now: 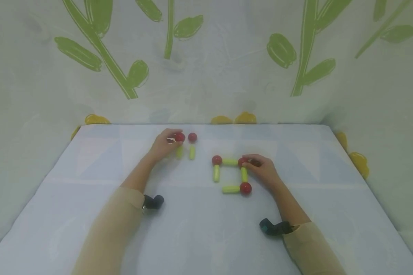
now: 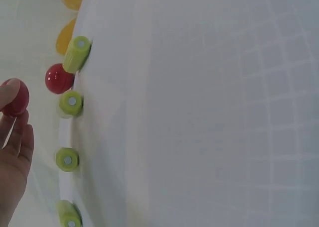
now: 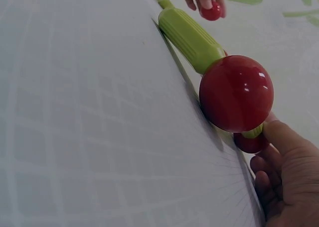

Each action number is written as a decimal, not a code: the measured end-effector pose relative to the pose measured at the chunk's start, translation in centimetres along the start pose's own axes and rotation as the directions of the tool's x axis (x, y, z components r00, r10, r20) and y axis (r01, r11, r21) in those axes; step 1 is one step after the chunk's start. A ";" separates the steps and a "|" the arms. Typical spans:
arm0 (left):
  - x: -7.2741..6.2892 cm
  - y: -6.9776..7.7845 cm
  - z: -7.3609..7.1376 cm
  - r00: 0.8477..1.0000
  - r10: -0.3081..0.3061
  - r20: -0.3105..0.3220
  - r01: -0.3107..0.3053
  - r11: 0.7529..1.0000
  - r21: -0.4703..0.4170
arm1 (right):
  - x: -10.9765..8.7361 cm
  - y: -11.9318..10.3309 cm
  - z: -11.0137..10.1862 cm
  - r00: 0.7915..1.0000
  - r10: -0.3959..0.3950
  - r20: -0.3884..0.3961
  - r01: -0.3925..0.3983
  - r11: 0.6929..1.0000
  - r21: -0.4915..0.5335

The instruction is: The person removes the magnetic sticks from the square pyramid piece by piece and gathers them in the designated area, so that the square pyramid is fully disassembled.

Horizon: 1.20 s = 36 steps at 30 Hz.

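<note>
My left hand (image 1: 165, 146) pinches a red ball (image 1: 180, 136) between thumb and fingers; in the left wrist view the same red ball (image 2: 19, 100) is raised off the table. Beside it lie a second red ball (image 1: 192, 137) and several yellow-green rods (image 1: 192, 152) with small silver discs in their ends. My right hand (image 1: 265, 171) grips the red ball (image 1: 241, 162) at the far right corner of a square shape of rods and balls. That shape has another ball (image 1: 217, 160) at its far left corner and one (image 1: 245, 188) at the near right; its near left corner has no ball.
The white table (image 1: 192, 233) ends at a pale wall (image 1: 220, 76) painted with green leaves close behind the loose pieces. Side walls stand at left and right. A dark wrist camera (image 1: 154, 201) sits on the left forearm, another dark camera (image 1: 275, 227) on the right.
</note>
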<state>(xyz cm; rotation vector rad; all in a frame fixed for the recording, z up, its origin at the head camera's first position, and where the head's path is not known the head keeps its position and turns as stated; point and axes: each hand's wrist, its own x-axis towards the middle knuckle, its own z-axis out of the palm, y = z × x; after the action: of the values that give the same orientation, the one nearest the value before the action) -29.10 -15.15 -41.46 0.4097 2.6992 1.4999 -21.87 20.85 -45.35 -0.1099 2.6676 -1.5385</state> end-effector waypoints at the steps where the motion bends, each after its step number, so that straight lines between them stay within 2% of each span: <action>1: 0.3 -0.2 0.0 1.000 -0.012 -0.005 0.012 1.000 0.010 | 0.0 0.1 0.0 1.000 0.002 0.003 -0.002 1.000 0.000; 8: 1.9 -1.0 0.2 0.993 -0.105 -0.046 0.108 0.991 0.076 | -0.1 0.0 0.1 1.000 0.002 0.010 -0.002 1.000 0.023; 15: 3.1 -1.2 0.5 0.975 -0.223 -0.023 0.224 0.970 0.094 | 0.0 -0.2 0.3 1.000 0.003 0.012 -0.004 1.000 0.028; 22: 3.7 -1.5 0.6 0.968 -0.250 -0.030 0.251 0.961 0.118 | 0.0 -0.2 0.1 1.000 0.008 0.013 -0.008 1.000 0.028; 32: 4.0 -1.4 0.6 0.961 -0.276 -0.036 0.278 0.958 0.074 | 0.2 -0.1 -0.2 1.000 0.011 0.016 -0.012 1.000 0.026; 36: 4.0 -1.3 0.6 0.956 -0.291 -0.027 0.292 0.952 0.087 | 0.2 0.0 -0.1 1.000 0.019 0.015 -0.019 0.999 0.025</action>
<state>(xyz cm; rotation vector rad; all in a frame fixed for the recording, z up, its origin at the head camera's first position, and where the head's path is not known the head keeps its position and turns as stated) -33.14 -14.34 -42.49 -0.0020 2.6963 1.3092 -22.06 20.96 -45.28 -0.0939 2.6290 -1.5591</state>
